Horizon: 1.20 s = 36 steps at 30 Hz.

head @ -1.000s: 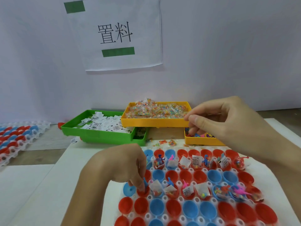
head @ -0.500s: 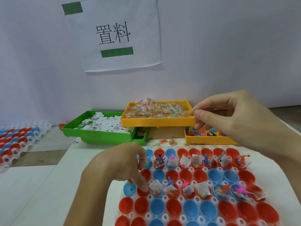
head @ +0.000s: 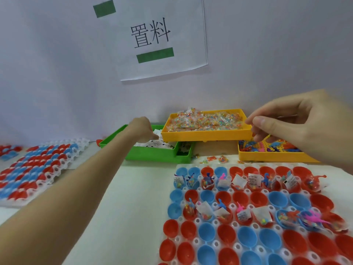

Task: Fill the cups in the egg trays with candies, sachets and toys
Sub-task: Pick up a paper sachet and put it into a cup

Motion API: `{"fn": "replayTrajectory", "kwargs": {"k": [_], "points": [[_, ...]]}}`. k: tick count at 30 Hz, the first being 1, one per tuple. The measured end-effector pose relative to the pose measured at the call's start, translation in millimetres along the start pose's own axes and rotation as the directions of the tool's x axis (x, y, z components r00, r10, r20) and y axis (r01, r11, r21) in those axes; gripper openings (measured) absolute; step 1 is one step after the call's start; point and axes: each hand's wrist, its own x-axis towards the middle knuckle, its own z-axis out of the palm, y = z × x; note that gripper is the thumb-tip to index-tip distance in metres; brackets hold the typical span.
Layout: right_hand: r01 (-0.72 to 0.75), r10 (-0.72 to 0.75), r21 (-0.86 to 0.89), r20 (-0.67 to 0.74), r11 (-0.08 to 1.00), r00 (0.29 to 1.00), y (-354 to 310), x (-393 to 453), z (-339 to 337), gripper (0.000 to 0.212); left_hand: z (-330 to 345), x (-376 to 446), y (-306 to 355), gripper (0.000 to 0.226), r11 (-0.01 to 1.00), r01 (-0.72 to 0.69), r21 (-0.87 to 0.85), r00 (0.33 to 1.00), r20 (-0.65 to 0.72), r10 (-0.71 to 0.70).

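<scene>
Our right hand grips the rim of the yellow candy tray. Our left hand reaches into the green sachet tray; its fingers are hidden, so we cannot tell their grip. The egg tray lies nearest us.

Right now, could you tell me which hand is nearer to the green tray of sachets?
Left. The left hand reaches into the green tray; the right hand is off to its right, at the candy tray's corner.
</scene>
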Motion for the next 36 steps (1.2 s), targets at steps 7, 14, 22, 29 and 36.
{"fn": "replayTrajectory", "kwargs": {"k": [7,14,22,29,36], "points": [[-0.010,0.010,-0.004,-0.016,1.000,1.000,5.1,0.5,-3.9,0.011,11.4,11.0,5.0,0.042,1.000,-0.006,-0.009,0.995,0.102,0.007],[-0.024,0.024,-0.062,-0.002,0.998,1.000,4.0,0.1,-4.4,0.014,13.5,15.3,-0.4,0.037,0.997,0.020,-0.079,1.000,-0.017,-0.021],[-0.060,0.062,-0.073,0.025,0.996,0.998,-0.1,-0.7,-0.8,0.014,18.1,19.0,-11.1,0.018,0.982,-0.057,-0.182,0.985,-0.170,0.025],[-0.063,0.066,-0.056,0.043,0.996,0.997,-1.7,-0.5,0.9,0.014,12.7,15.3,-21.1,0.017,0.970,-0.124,-0.209,0.956,-0.289,0.060],[-0.085,0.088,-0.063,0.043,0.994,0.995,-2.6,-1.1,2.1,0.013,6.8,-16.2,-18.5,0.015,0.927,-0.214,-0.308,0.901,-0.430,0.065]]}}
